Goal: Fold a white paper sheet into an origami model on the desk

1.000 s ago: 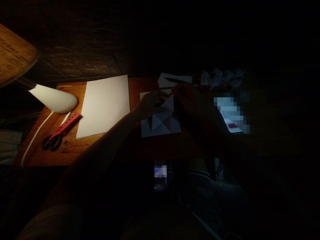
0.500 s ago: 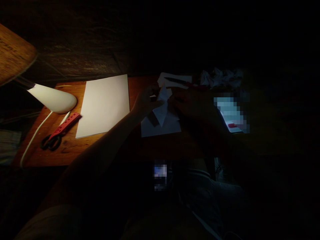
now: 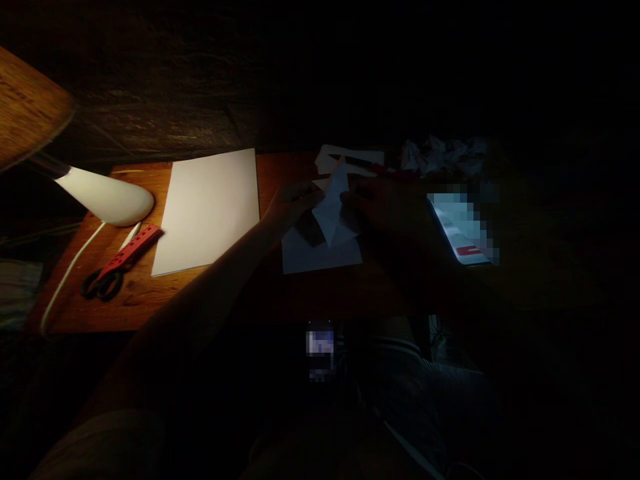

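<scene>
A folded white paper piece (image 3: 331, 207) stands up between my two hands over a flat white sheet (image 3: 320, 255) on the wooden table (image 3: 150, 300). My left hand (image 3: 293, 203) pinches the fold from its left side. My right hand (image 3: 383, 203), very dark, grips it from the right. The paper's pointed tip rises toward the back. The room is dim, so finger detail is faint.
A stack of blank white paper (image 3: 207, 210) lies left of the hands. Red-handled scissors (image 3: 117, 263) and a white lamp base (image 3: 107, 197) with its cord sit at the far left. A lit phone (image 3: 463, 227) lies right; crumpled paper (image 3: 443, 155) and paper scraps (image 3: 350, 159) at the back.
The paper, lying flat with creases a second ago, has been folded up into a standing pointed shape; both hands shifted slightly along it while keeping hold.
</scene>
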`<action>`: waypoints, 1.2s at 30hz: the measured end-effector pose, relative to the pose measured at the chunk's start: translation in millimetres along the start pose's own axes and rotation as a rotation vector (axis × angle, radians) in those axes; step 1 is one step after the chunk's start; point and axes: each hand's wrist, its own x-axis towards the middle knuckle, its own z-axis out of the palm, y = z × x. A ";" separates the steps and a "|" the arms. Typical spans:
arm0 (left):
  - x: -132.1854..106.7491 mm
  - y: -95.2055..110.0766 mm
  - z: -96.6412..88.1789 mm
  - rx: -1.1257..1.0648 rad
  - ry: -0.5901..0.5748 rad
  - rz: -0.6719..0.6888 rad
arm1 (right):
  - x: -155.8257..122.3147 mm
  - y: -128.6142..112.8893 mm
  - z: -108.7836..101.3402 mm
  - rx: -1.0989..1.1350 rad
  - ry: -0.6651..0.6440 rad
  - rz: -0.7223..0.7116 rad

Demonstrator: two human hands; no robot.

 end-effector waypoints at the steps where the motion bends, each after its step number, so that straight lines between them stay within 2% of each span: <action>1: -0.8 1.8 -1.1 0.030 -0.016 0.010 | 0.3 0.6 -0.6 0.006 0.007 0.004; 10: -3.7 11.1 -2.2 0.163 -0.015 0.096 | 0.9 5.2 -2.4 0.026 0.033 -0.010; 21: -5.5 9.8 -2.6 0.164 -0.017 0.015 | -0.8 -4.0 -7.7 -0.046 0.043 0.026; 26: -6.9 11.7 -5.1 0.133 -0.077 -0.002 | 0.6 -1.7 -9.4 -0.102 0.076 0.054; 36: -3.9 9.8 -4.4 0.073 -0.111 0.127 | -2.3 -4.5 -9.8 -0.149 0.063 0.035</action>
